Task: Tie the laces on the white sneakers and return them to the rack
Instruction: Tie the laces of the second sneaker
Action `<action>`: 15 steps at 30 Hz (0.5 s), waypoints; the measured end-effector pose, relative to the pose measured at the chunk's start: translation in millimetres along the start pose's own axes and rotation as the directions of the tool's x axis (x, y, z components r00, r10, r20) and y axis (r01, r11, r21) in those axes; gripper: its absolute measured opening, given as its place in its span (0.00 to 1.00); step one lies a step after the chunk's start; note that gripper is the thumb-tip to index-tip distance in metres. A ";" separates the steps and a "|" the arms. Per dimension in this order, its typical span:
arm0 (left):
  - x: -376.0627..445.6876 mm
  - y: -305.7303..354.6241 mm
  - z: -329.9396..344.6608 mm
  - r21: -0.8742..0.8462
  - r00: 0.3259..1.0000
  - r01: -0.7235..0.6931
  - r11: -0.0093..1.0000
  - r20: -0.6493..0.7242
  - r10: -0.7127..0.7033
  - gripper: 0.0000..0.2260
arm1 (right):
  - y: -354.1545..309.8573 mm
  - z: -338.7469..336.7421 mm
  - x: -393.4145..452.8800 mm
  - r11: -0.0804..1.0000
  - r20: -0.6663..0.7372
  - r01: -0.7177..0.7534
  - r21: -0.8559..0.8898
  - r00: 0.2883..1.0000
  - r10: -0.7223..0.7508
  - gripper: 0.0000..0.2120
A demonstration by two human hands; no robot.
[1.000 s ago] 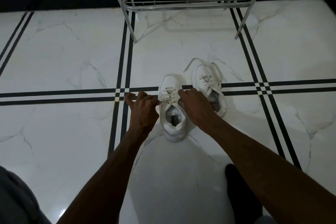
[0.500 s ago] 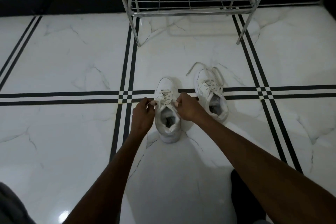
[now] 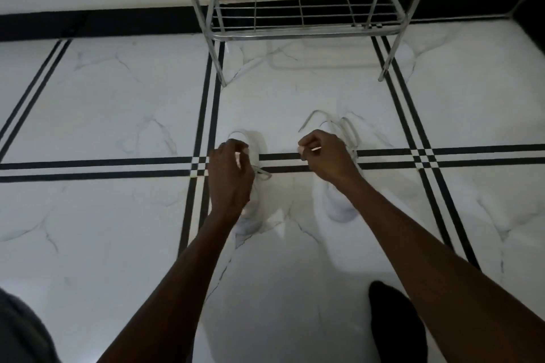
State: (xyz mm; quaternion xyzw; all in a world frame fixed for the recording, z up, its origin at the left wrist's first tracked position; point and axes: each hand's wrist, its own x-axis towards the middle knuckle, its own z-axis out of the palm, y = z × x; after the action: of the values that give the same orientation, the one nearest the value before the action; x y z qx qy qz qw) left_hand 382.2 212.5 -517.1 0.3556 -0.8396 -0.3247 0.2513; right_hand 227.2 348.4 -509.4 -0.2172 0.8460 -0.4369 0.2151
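Two white sneakers stand side by side on the tiled floor in the head view. My left hand (image 3: 230, 174) covers most of the left sneaker (image 3: 251, 219) and pinches a lace end; a small lace loop (image 3: 264, 174) shows beside it. My right hand (image 3: 326, 156) is closed in front of the right sneaker (image 3: 339, 211), with a pale strip of lace between its fingers. Whether a lace runs between my hands I cannot tell. The right sneaker's loose laces (image 3: 343, 127) trail on the floor. The metal rack (image 3: 303, 34) stands behind, its lower shelf bare.
White marble tiles with black double stripes (image 3: 103, 166) cover the floor. A black skirting band (image 3: 103, 19) runs along the wall behind the rack. My foot in a black sock (image 3: 395, 324) rests at the lower right. Grey cloth (image 3: 20, 333) shows at the lower left.
My hands were together at the left sneaker's laces and have moved apart. The right hand has swung to the right, in front of the other sneaker. The view has shifted nearer the rack.
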 end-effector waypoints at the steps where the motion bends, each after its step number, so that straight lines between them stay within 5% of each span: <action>1: -2.1 16.6 9.5 -0.050 0.999 -0.012 0.999 0.051 0.014 0.06 | 4.1 -15.9 0.3 1.000 -0.043 -0.001 -0.003 0.999 0.001 0.05; 5: -12.7 56.9 62.1 -0.160 0.925 0.084 0.983 0.379 -0.018 0.08 | 31.2 -75.5 -4.0 0.938 -0.195 -0.068 -0.339 0.981 0.001 0.15; 8: -21.6 63.5 100.3 -0.152 0.843 0.109 0.982 0.538 -0.010 0.21 | 57.3 -95.1 -8.6 0.841 -0.042 -0.171 -0.512 0.984 0.175 0.20; 11: -25.1 61.6 121.1 -0.111 0.835 0.069 0.991 0.551 0.004 0.26 | 78.3 -81.4 -13.6 0.891 0.118 -0.125 -0.436 0.974 0.195 0.11; 15: -17.0 55.2 114.1 -0.090 0.840 0.027 0.996 0.542 0.026 0.27 | 78.7 -56.0 -19.6 0.948 0.016 -0.017 -0.317 1.000 0.023 0.15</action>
State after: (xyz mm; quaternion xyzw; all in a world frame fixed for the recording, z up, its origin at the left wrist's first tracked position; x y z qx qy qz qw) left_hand 294.2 296.9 -556.0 0.2373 -0.8601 -0.4512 0.0201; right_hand 198.0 436.6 -542.1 -0.2447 0.9050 -0.2913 0.1902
